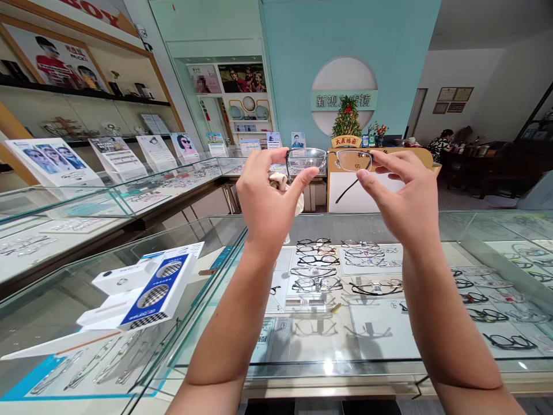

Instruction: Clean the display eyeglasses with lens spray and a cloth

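Held up at eye level, a pair of eyeglasses (pixel 307 159) with clear lenses and thin dark-and-silver rims faces away over the counter. My left hand (pixel 270 196) grips it by the left end of the frame, thumb near the lower rim. A pale crumpled cloth (pixel 280 181) is tucked in that same palm, partly hidden by the fingers. At the other end, my right hand (pixel 401 193) pinches the frame's right corner, its thumb below the lens. One dark temple arm (pixel 347 191) slants down between the hands.
Below is a glass display case (pixel 332 369) with several eyeglass frames (pixel 318 260) inside. A blue-and-white display stand (pixel 151 294) rests on glass at left. Farther back are a reception counter (pixel 425 158), a potted plant (pixel 347 118) and a seated person (pixel 441 144) at right.
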`<state>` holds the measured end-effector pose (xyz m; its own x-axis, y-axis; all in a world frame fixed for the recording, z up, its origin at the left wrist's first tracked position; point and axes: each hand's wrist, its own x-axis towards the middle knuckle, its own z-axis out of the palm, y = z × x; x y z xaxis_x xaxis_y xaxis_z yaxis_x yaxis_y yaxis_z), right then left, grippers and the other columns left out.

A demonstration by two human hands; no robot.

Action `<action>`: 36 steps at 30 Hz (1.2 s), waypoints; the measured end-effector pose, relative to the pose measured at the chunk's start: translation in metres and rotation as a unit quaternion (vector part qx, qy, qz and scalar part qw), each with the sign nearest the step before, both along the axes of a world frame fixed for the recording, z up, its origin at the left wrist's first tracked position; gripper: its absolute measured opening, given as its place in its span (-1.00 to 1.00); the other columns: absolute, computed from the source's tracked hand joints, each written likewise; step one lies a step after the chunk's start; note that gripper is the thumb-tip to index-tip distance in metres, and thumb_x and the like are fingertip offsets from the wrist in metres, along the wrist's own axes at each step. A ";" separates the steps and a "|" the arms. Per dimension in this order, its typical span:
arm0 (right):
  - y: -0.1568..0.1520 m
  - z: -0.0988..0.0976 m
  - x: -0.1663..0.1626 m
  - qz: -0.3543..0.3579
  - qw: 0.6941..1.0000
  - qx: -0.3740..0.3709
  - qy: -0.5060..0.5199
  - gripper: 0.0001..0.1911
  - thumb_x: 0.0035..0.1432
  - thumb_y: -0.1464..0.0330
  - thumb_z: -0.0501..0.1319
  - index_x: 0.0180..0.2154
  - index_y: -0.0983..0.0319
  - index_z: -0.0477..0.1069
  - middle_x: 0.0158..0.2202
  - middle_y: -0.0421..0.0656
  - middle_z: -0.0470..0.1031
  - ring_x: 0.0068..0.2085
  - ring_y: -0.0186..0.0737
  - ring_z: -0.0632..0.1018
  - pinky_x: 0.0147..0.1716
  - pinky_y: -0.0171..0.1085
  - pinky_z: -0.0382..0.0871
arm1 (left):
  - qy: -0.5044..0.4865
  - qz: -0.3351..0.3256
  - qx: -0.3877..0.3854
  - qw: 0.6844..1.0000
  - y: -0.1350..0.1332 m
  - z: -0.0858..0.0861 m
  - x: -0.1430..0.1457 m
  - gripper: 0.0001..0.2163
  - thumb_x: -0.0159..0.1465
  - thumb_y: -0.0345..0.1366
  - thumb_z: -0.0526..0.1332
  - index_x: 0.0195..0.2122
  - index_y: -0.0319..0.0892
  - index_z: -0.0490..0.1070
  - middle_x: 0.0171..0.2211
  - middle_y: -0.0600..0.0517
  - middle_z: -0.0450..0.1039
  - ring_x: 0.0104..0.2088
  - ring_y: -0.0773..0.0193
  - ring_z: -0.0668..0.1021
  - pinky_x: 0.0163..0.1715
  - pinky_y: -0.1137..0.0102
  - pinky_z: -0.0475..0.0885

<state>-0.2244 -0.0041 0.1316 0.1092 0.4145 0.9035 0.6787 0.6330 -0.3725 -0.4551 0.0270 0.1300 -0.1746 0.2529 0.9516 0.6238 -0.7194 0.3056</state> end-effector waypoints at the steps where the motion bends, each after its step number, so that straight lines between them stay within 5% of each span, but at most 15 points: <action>1: 0.000 0.000 0.000 0.000 1.000 -0.001 0.001 -0.60 0.35 0.01 0.42 0.13 -0.02 0.71 0.01 -0.05 0.69 0.00 0.05 0.69 -0.01 0.13 0.61 | -0.002 -0.005 -0.003 1.000 0.000 0.000 0.000 -0.64 0.32 0.10 0.53 -0.03 0.03 0.60 -0.07 -0.04 0.67 0.04 -0.02 0.68 0.08 0.08 0.62; 15: -0.002 0.000 -0.002 -0.001 1.000 -0.008 0.011 -0.61 0.33 0.01 0.44 0.10 -0.01 0.72 -0.02 -0.06 0.69 0.00 0.04 0.68 0.01 0.12 0.60 | -0.001 0.002 0.001 1.000 0.000 0.000 0.000 -0.63 0.32 0.11 0.53 -0.04 0.02 0.61 -0.08 -0.04 0.67 0.03 -0.01 0.68 0.08 0.09 0.60; 23: 0.001 -0.001 -0.004 0.023 0.997 0.062 0.027 -0.60 0.32 0.07 0.47 0.14 -0.02 0.69 0.01 -0.07 0.66 0.01 0.03 0.68 0.03 0.10 0.63 | -0.042 -0.077 -0.023 0.996 0.010 -0.003 -0.001 -0.50 0.27 0.24 0.51 0.00 -0.03 0.65 -0.04 -0.06 0.68 -0.01 0.03 0.69 0.03 0.14 0.62; 29: -0.002 -0.001 -0.016 0.020 0.990 0.138 0.023 -0.59 0.40 0.14 0.40 0.23 -0.08 0.61 0.12 -0.04 0.59 0.15 0.14 0.63 0.18 0.22 0.59 | -0.068 -0.140 -0.018 0.988 0.026 -0.008 0.000 -0.39 0.22 0.29 0.52 0.12 -0.01 0.63 0.03 -0.11 0.69 0.17 -0.09 0.67 0.11 0.08 0.64; 36: -0.004 -0.002 -0.020 0.051 0.991 0.118 0.041 -0.58 0.40 0.12 0.39 0.25 -0.09 0.58 0.23 -0.07 0.59 0.18 0.15 0.63 0.22 0.25 0.59 | -0.067 -0.163 0.020 0.984 0.036 -0.015 0.003 -0.36 0.24 0.21 0.54 0.25 0.04 0.54 0.17 -0.12 0.63 0.26 -0.15 0.64 0.10 0.10 0.64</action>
<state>-0.2440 -0.0084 0.1294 0.1544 0.2051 0.9665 0.5811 0.7723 -0.2567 -0.4524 0.0635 0.1150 -0.2153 0.2788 0.9359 0.3141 -0.8877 0.3366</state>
